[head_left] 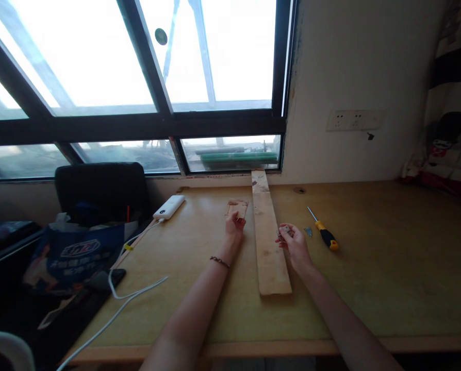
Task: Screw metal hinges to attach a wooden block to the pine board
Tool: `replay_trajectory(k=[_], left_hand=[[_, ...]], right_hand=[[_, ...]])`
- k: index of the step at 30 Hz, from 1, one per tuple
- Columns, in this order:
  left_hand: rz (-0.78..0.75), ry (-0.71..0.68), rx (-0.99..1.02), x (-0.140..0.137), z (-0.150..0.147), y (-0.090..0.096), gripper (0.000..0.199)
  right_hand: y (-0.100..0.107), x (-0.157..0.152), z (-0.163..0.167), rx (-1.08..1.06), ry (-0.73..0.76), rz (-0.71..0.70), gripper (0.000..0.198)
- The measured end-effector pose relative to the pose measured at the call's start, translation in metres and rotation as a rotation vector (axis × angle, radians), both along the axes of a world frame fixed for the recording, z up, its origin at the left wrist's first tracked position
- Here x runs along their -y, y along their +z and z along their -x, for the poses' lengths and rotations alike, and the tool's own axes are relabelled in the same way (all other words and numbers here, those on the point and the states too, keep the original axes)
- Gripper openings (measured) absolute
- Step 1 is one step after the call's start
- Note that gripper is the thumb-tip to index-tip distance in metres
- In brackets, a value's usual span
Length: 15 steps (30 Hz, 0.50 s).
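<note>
My left hand is closed on the near edge of a small wooden board, which it holds up left of a long plank. The long wooden plank lies flat on the table, its far end close to the window. Over the plank's right edge, my right hand pinches a small metal piece that looks like a hinge; fingers partly cover it. To the right of that hand lie several screws and a screwdriver with a yellow and black handle.
A white power bank with a white cable sits at the table's left side. Beyond that edge stand a black chair and a blue bag. The window and a wall socket are behind the table.
</note>
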<state>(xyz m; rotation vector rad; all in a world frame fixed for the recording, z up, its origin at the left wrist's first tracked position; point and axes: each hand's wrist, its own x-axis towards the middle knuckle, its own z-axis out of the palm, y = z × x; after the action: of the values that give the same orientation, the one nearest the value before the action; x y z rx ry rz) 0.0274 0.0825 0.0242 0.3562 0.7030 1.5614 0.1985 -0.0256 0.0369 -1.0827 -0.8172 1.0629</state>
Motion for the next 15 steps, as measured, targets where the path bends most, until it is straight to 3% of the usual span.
replay_trajectory(k=[3,9,15], left_hand=[[0.012,0.014,0.022,-0.014,-0.007,-0.014,0.010],[-0.076,-0.118,-0.031,-0.015,-0.015,-0.023,0.021],[-0.106,-0.048,-0.070,-0.016,-0.021,-0.028,0.028]], right_hand=[[0.001,-0.015,-0.005,0.055,-0.025,0.013,0.037],[0.017,-0.076,-0.003,0.164,0.124,0.046,0.035],[0.014,-0.124,0.024,0.329,0.114,0.086,0.033]])
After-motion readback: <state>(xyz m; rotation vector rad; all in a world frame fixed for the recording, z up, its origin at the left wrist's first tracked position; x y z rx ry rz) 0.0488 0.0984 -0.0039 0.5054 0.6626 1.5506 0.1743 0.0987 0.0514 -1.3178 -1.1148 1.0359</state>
